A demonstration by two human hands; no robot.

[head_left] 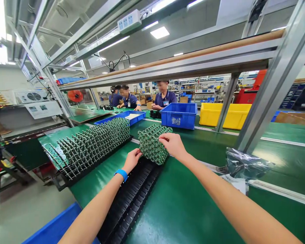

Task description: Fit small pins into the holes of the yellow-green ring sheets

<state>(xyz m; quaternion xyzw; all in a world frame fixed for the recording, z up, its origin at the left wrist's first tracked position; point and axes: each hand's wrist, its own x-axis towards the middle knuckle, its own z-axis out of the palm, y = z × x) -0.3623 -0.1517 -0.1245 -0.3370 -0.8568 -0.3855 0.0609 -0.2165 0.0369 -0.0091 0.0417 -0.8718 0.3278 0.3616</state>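
A block of green circuit board panels [154, 144], standing close together, sits at the far end of a black slotted rack [128, 200]. My right hand [173, 144] pinches the upper right edge of the nearest panel. On the opposite side my left hand [132, 160], its wrist in a blue band [121, 175], has its fingertips closed at the lower left edge of that panel. The near part of the rack shows bare slots. To the left, a second black rack [96, 163] carries a long row of upright green circuit board panels [94, 144].
A blue bin [179, 115] and a yellow bin [210, 114] stand at the back. A crumpled plastic bag [244, 164] lies at right, near a metal post [271, 78]. A shallow blue tray [136, 117] is behind the boards. Several co-workers [165, 96] sit across the bench.
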